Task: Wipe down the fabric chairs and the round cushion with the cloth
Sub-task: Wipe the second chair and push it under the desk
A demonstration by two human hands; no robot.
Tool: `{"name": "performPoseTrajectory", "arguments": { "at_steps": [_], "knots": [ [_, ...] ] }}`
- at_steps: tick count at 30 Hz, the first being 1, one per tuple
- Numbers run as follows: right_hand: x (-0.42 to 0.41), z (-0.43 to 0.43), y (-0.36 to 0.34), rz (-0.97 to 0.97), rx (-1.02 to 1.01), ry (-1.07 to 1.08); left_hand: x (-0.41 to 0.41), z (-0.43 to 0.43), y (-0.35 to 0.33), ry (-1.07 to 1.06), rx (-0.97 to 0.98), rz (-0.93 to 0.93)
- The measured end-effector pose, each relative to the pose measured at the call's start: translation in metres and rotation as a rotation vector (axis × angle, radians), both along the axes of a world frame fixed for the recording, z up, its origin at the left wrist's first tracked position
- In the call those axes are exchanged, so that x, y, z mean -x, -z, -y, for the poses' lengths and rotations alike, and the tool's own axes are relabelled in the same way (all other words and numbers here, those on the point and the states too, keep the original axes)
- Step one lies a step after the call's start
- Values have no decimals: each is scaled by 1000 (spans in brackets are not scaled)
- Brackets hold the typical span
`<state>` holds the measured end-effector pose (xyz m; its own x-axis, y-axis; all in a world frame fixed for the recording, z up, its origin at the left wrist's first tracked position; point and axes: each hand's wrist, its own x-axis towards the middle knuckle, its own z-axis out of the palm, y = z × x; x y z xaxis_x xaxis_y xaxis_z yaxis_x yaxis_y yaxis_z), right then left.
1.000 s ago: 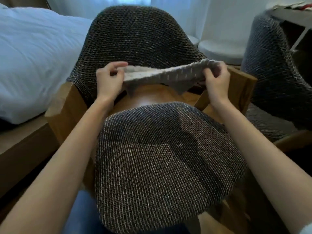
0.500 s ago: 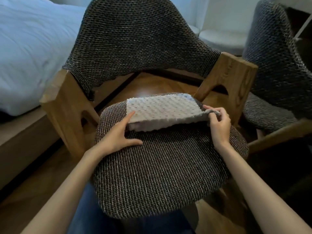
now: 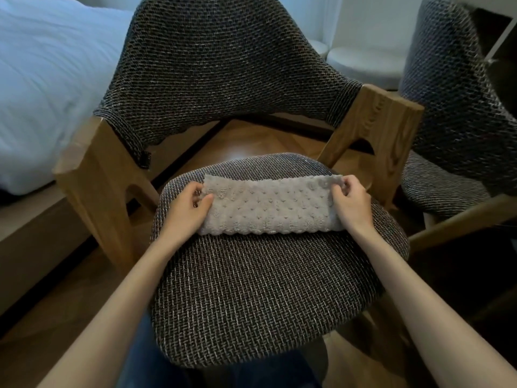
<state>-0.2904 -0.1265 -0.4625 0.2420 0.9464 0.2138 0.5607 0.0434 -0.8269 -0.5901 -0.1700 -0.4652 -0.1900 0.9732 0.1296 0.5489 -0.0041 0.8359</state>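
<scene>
A grey dotted cloth, folded into a long strip, lies across the back half of the round dark woven seat cushion of the chair in front of me. My left hand pinches the cloth's left end between thumb and fingers. My right hand pinches its right end, fingers curled over the upper corner. The chair's woven backrest rises behind on wooden arm posts. A second fabric chair stands at the right.
A bed with a white duvet runs along the left. White round stools sit behind the chairs. Wooden floor shows beneath, and my blue-trousered legs are under the seat's front edge.
The cloth was held stretched in the air, then came down onto the seat. It is now folded over into a narrower strip, with both hands at its ends.
</scene>
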Motion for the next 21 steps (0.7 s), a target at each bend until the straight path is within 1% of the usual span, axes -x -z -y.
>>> {"name": "performPoseTrajectory", "arguments": {
  "at_steps": [2,4,8,12,14,18,21],
  "knots": [
    [0,-10,-1,100,43,-1,-3,-8,0,-38,20,-72],
    [1,-20,-4,176,44,9,-5,-17,-1,-76,34,-160],
    [5,-34,-7,287,53,53,-8,-30,0,-144,62,-305],
    [8,-38,-6,464,123,67,-6,-34,6,-174,102,-423],
    [11,-37,-8,537,180,59,-7,-31,8,-196,89,-449],
    [11,-29,-11,617,340,93,-8,-21,8,-233,69,-499],
    [10,-26,-12,674,418,7,-5,-18,12,-167,0,-433]
  ]
}}
